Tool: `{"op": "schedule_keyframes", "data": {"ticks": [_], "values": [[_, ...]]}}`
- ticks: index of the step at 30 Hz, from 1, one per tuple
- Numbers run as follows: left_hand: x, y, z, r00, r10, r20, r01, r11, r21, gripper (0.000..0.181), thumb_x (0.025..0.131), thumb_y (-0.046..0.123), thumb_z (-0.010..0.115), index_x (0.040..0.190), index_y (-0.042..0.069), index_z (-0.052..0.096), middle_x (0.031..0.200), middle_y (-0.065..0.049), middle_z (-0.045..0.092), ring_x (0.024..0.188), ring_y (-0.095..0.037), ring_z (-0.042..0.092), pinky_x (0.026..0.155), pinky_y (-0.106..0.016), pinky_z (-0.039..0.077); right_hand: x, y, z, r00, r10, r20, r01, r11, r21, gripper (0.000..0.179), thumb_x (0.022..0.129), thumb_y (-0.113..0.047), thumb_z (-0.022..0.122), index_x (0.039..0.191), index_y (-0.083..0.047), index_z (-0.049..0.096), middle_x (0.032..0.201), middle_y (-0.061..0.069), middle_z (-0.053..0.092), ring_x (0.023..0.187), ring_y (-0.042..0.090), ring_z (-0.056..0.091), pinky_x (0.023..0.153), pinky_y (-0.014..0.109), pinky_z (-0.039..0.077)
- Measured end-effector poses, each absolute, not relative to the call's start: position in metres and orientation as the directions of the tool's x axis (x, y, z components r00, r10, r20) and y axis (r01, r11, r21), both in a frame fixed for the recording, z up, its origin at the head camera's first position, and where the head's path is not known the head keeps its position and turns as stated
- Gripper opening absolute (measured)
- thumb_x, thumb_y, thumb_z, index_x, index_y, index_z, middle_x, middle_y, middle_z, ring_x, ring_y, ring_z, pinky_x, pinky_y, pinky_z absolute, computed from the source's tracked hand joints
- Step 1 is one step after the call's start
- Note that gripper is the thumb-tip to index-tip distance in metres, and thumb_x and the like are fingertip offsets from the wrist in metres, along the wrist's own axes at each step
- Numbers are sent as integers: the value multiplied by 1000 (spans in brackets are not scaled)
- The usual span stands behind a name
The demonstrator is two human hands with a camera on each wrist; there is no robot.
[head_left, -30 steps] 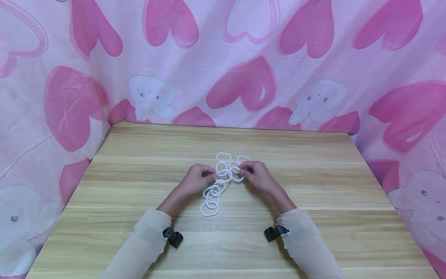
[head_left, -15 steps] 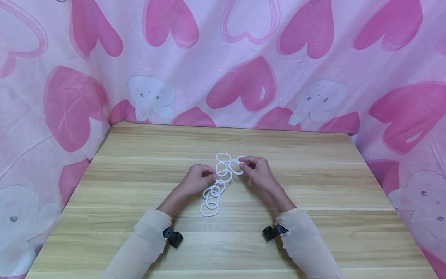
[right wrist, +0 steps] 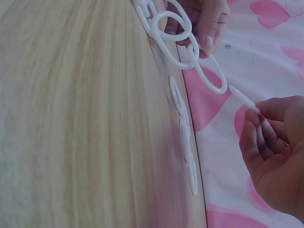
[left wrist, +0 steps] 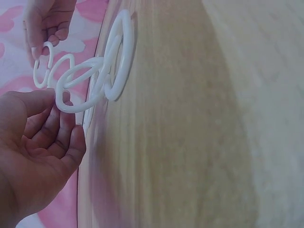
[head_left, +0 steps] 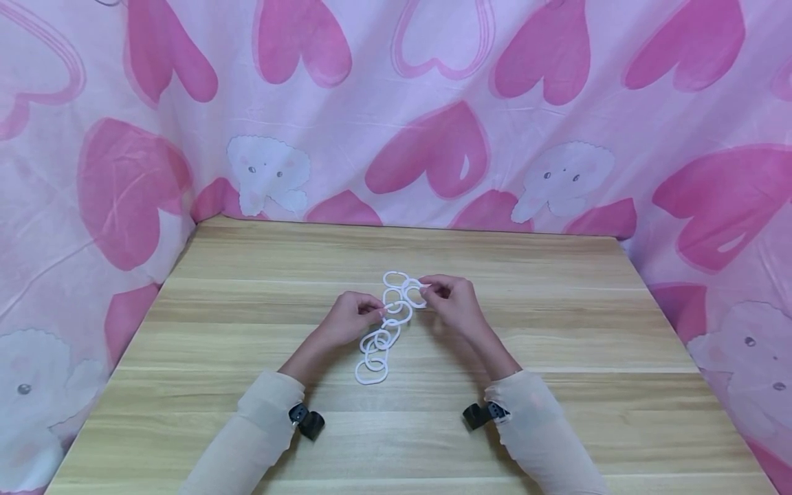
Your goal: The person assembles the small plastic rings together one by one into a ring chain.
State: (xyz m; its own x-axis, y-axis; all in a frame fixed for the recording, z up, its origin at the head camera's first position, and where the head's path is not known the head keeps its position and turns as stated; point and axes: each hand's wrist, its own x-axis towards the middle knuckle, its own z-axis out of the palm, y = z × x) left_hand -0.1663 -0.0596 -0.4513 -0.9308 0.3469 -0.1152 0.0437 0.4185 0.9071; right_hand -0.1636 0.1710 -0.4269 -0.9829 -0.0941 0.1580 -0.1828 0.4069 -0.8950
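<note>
White plastic chain links (head_left: 371, 382) trail down the middle of the wooden table, several joined into a chain. Between thumb and fingertips, my left hand (head_left: 354, 318) pinches an oval link (left wrist: 71, 110) of this chain, raised off the table in the left wrist view. To its right, my right hand (head_left: 454, 302) pinches a C-shaped link (right wrist: 244, 99) with a gap in its side. The gap shows in the left wrist view, facing the chain's end link (right wrist: 222, 88), right beside it. Far-side links partly overlap one another in the head view.
More links (right wrist: 185, 137) lie flat on the table (head_left: 557, 426) beyond the held ones. A pink curtain (head_left: 427, 151) with hearts and elephants borders the back and sides. Each cuff bears a small black wrist camera (head_left: 311, 425).
My right hand has moved slightly away from me and left, shifting from the nearer right-hand link to the farther one and bringing it left toward the chain. My left hand stays put.
</note>
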Motion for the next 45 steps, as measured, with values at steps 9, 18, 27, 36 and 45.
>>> {"op": "schedule_keyframes", "data": {"ticks": [9,18,27,36,45], "values": [[-166,-60,-450,-931,345,-116,42,420,907,12,95,9,69,102,2,76,93,-10,75,82,-12,64,77,-24,54,-159,160,-422,-964,-113,242,-265,497,-826,21,87,5,69,107,5,75,80,22,75,65,8,60,60,14,50],[-166,-59,-451,-931,353,-96,64,416,907,12,95,8,69,102,2,77,93,-10,75,82,-12,63,78,-25,53,-156,153,-421,-962,-129,242,-274,521,-809,21,87,2,71,108,4,75,79,18,75,64,7,60,60,15,52],[-164,-59,-449,-926,367,-88,79,417,905,14,95,7,69,104,-1,76,93,-12,75,81,-12,63,76,-23,53,-155,149,-421,-954,-164,251,-299,539,-787,23,88,1,71,110,5,74,79,17,75,65,10,62,60,16,53],[-163,-58,-449,-923,377,-73,99,416,904,14,94,6,69,103,-3,76,92,-13,75,80,-11,63,76,-23,54,-154,147,-424,-951,-173,257,-310,558,-770,23,87,1,72,109,3,75,78,15,75,65,11,62,60,17,52],[-164,-58,-451,-920,388,-55,117,408,906,13,94,5,69,102,-3,76,91,-13,76,79,-10,64,74,-20,54,-153,146,-428,-962,-195,193,-272,583,-765,22,88,-2,73,109,1,75,77,11,73,66,8,61,59,17,52]]}}
